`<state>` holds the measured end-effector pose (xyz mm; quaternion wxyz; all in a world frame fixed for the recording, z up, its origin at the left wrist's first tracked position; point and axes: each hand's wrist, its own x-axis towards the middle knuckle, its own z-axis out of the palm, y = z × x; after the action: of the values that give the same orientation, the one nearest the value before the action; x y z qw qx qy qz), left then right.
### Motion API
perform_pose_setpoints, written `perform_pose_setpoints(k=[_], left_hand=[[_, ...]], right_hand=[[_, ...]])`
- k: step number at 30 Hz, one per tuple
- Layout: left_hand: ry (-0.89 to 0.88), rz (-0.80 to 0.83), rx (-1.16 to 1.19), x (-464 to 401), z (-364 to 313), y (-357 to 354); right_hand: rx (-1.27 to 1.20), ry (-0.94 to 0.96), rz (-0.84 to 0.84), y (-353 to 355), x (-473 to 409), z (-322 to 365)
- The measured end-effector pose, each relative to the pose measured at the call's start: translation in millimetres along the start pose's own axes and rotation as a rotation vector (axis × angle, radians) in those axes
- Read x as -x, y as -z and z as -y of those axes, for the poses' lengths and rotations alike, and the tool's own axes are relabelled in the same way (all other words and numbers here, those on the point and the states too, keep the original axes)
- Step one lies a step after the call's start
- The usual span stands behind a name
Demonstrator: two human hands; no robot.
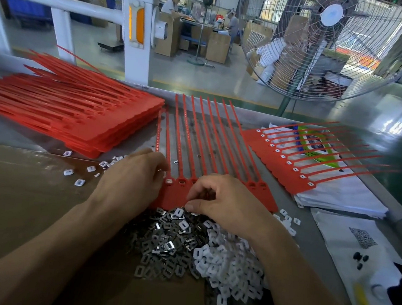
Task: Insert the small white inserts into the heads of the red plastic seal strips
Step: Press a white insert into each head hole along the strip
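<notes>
2 hands work at the middle of the frame over a grey worktop point(224, 112) that fills the lower 2 thirds of the picture, with a sheet of brown cardboard point(13, 206) over its lower left part. At the upper right stands a big wire-caged fan point(330, 41), beyond the worktop's far edge. At the upper left of the worktop lies a thick stack of red strips point(73, 117), tails pointing to the upper left. At the right, a finished sheet of strips point(279, 158) rests on a pile of printed white bags point(340, 193); each of its heads shows a white insert. In the centre lies the sheet being worked, a comb of red seal strips point(196, 136) with tails running toward the top of the frame and heads toward the bottom. Its leftmost visible head point(168, 181) holds a white insert; the head just right of it looks empty.

Below it, at bottom centre, sits a heap of small parts: white inserts point(227, 263) on the right side, metal clips point(167, 238) on the left. A few loose pieces point(81, 175) lie scattered at the left.

The left hand point(131, 179) rests on the left end of the comb, fingers bent at the head row; whether its grip holds anything cannot be told. The right hand point(226, 203) lies over the comb's middle heads, fingers curled, thumb at the near edge of the heap; its grip cannot be told either.
</notes>
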<state>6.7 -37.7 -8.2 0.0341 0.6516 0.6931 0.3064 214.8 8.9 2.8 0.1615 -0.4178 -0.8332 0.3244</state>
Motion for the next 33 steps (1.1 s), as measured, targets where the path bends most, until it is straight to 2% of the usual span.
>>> perform_pose_setpoints(k=[5, 12, 17, 33], left_hand=[[0.018, -0.008, -0.011, -2.8, 2.4, -4.8], [0.105, 0.025, 0.016, -6.5, 2.7, -6.1], [0.128, 0.019, -0.018, -6.8, 2.2, -7.8], [0.111, 0.079, -0.057, -5.3, 2.6, -5.2]], right_hand=[[0.003, -0.039, -0.039, -0.7, 0.6, -1.2], [-0.172, -0.039, -0.192, -2.9, 0.4, -0.1], [-0.279, -0.062, -0.222, -6.4, -1.5, 2.0], [-0.144, 0.006, -0.365, -13.9, -12.8, 5.2]])
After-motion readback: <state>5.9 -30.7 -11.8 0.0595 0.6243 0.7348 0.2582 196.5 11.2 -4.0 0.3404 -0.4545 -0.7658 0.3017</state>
